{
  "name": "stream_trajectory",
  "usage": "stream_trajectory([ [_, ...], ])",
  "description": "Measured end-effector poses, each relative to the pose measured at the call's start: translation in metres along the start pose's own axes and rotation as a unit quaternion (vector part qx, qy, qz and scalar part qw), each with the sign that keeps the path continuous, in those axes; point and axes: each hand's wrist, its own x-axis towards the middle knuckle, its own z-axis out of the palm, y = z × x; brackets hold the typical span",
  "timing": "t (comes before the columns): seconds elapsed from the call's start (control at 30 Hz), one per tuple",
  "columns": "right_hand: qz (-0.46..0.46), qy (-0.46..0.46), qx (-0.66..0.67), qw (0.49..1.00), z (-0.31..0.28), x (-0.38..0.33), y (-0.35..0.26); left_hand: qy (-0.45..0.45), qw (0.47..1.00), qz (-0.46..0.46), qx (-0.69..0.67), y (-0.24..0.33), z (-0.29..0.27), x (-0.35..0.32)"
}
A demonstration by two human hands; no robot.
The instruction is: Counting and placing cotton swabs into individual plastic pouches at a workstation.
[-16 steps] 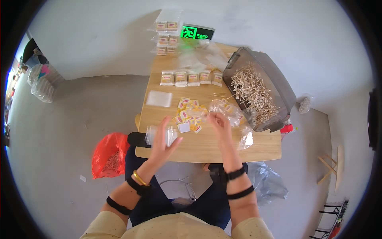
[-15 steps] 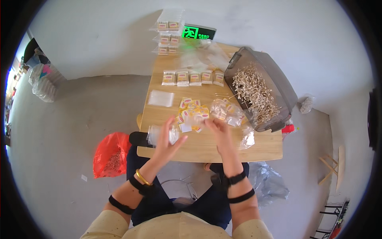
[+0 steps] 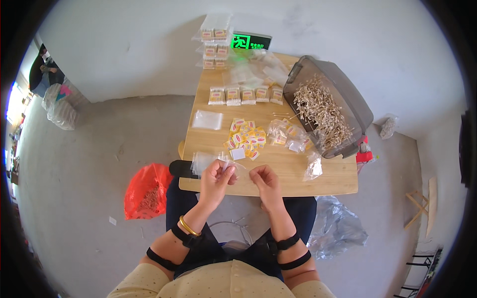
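- Left hand [image 3: 214, 175] pinching a small clear plastic bag [image 3: 229, 164] between fingers, at the near edge of the pale wooden desk [image 3: 293, 179].
- Probably handling light, limp, slippery; best pinched at the open edge.
- Right hand [image 3: 263, 180] hovering beside, fingers narrowly curled, seemingly holding nothing.
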Motion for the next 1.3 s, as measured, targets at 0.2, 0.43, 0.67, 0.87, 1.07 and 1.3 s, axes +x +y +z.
stream_trajectory([
  [0.2, 0.007, 0.029, 0.027, 0.999, -0.006, -0.003, -0.016, 0.031, 0.998, 0.004, 0.053, 0.001, -0.018, -0.004],
  [0.43, 0.030, -0.023, 0.017, 0.999, 0.001, -0.004, 0.005, 0.001, 1.000, 0.001, -0.019, -0.003, -0.010, -0.009],
  [0.67, -0.082, -0.065, -0.285, 0.953, 0.003, -0.013, -0.033, -0.082, 0.957, 0.114, 0.252, 0.020, -0.029, -0.002],
  [0.87, -0.119, -0.090, -0.349, 0.925, 0.009, -0.021, -0.043, -0.176, 0.933, 0.049, 0.311, 0.042, -0.022, -0.004],
  [1.07, -0.088, -0.075, -0.258, 0.959, 0.002, -0.017, -0.041, -0.001, 0.999, 0.022, 0.048, 0.013, -0.028, -0.009],
  [1.3, -0.114, -0.118, -0.288, 0.944, 0.011, -0.020, -0.051, -0.128, 0.979, -0.015, 0.156, 0.024, -0.027, -0.010],
])
